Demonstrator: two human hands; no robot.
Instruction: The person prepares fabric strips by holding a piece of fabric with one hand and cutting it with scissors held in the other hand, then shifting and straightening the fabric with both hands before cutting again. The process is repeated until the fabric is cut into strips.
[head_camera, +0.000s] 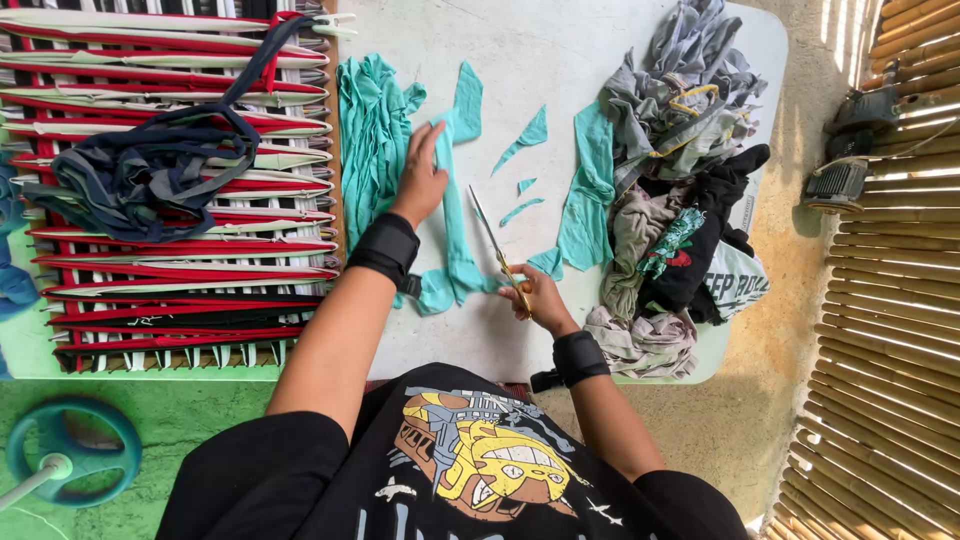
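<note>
My left hand (420, 178) presses flat on a long teal fabric strip (455, 215) lying on the white table (540, 50). My right hand (535, 297) grips gold-handled scissors (495, 245), whose blades point away from me just right of the strip. More teal cloth (372, 140) is bunched to the left of my left hand. Small teal scraps (528, 135) lie beyond the scissors. Both wrists wear black bands.
A wooden frame loom (180, 230) with red, white and black strips fills the left, with a dark blue strip bundle (140, 180) on it. A pile of grey, black and teal clothes (680, 180) sits at right. A bamboo wall (900, 300) stands far right.
</note>
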